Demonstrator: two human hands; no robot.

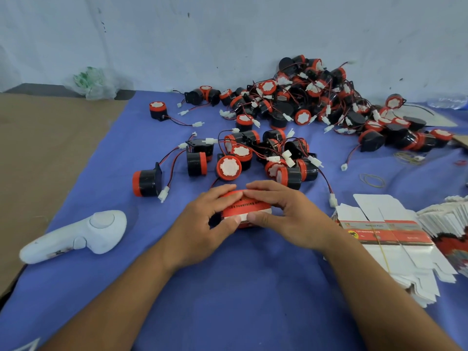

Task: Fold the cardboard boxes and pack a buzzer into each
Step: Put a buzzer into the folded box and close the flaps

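A small red and white cardboard box [244, 207] sits on the blue cloth [228, 287] between my hands. My left hand [205, 224] grips its left side, fingers curled over the top, thumb at the front. From the right, my right hand [286, 216] grips it the same way, and both thumbs meet on the white front flap. Black and red buzzers [229, 168] with red-black wires and white plugs lie just behind the box. A larger heap of buzzers [316, 102] is piled at the back right. Flat unfolded boxes [395, 239] are stacked at the right.
A white handheld controller [78, 236] lies on the cloth at the left. Brown cardboard [38, 153] covers the surface further left. A crumpled plastic bag [93, 82] sits by the wall. Loose rubber bands [372, 179] lie right of the buzzers.
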